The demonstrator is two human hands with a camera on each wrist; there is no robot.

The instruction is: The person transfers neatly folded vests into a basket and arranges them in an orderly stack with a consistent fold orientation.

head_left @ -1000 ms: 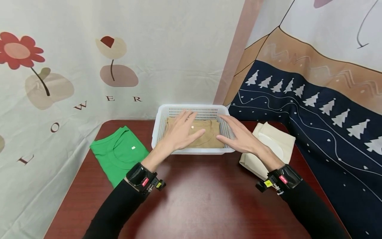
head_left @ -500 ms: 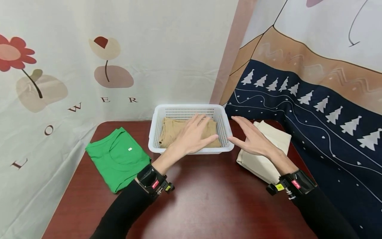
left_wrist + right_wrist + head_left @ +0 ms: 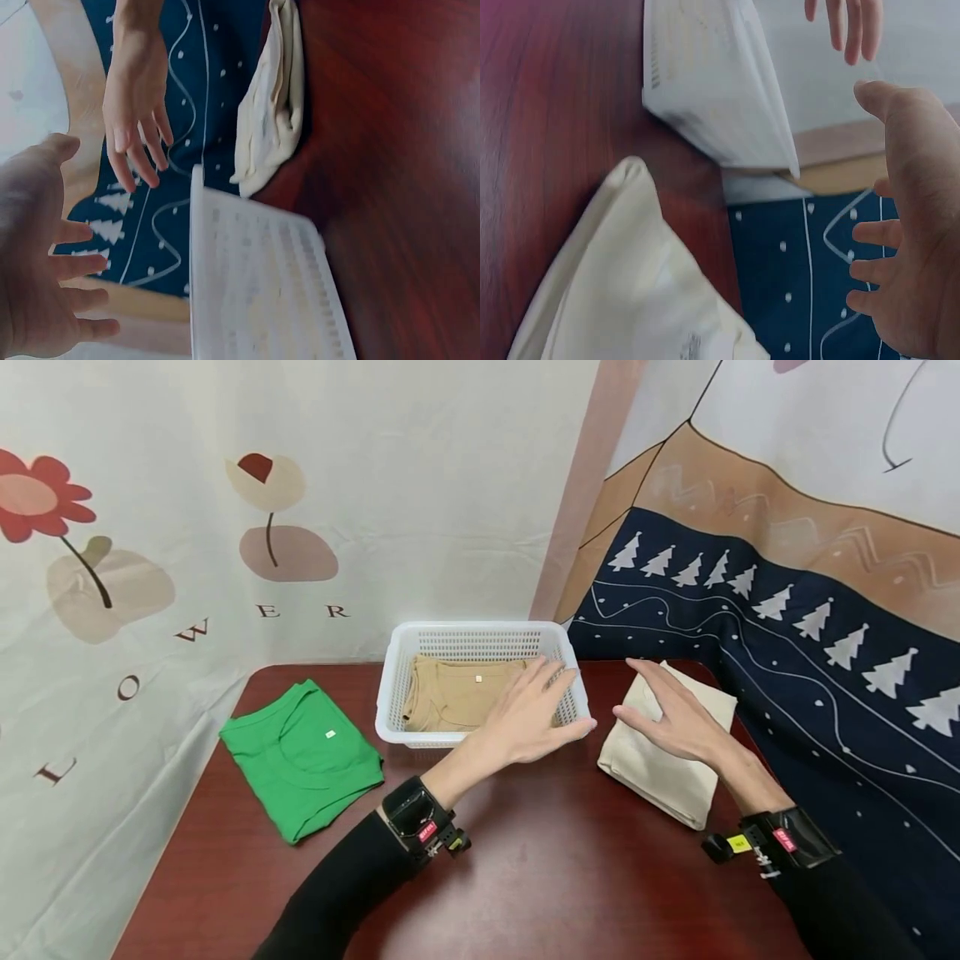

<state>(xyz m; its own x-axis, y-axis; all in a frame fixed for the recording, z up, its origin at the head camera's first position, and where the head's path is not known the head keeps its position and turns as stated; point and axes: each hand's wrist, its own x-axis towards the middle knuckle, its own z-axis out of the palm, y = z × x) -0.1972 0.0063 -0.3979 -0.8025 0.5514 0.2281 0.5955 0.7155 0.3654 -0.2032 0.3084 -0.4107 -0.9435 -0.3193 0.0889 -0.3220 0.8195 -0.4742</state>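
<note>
My left hand [image 3: 528, 714] hovers over the right part of a white plastic basket [image 3: 392, 693], fingers spread and holding nothing. Inside the basket lies a folded tan shirt [image 3: 457, 693] with a small white label, partly hidden by that hand. To the right, my right hand [image 3: 675, 714] is above a folded cream cloth [image 3: 667, 781], thumb apart from the fingers and nothing in its grasp. The right wrist view shows the cream cloth [image 3: 645, 292] well below the relaxed fingers. On the left of the table rests a folded green shirt [image 3: 303, 760] with a small white label.
The dark red wooden table [image 3: 510, 877] carries the basket near its back edge. Behind it hangs a pale curtain [image 3: 420, 510] with flower prints. A navy fabric [image 3: 787, 693] with white trees runs along the right side.
Both hands have moved to the right: the left one across the basket, the right one from the basket's right end to over the cream cloth. More of the tan shirt shows on the left.
</note>
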